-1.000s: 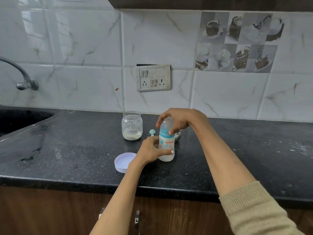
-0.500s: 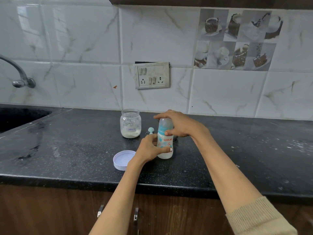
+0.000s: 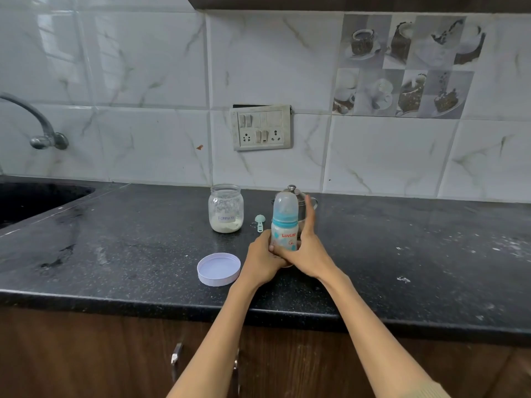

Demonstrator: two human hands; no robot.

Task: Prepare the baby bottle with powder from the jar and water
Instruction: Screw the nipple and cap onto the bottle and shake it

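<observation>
Both the left hand [image 3: 263, 261] and right hand [image 3: 303, 254] grasp the capped baby bottle [image 3: 284, 225], apparently filled and closed, right of the open powder jar [image 3: 226, 208], likely leaving only mixing.

A black speckled stone countertop [image 3: 115, 254] carries a clear glass jar [image 3: 226, 208] with white powder at its bottom, a small mint-green plastic scoop [image 3: 259, 221] just beside it, and a round lilac lid [image 3: 219, 269] lying upturned nearer the front edge. An upright clear baby bottle with a blue collar [image 3: 285, 225] stands in front of a lidded steel pot [image 3: 298, 198].
</observation>
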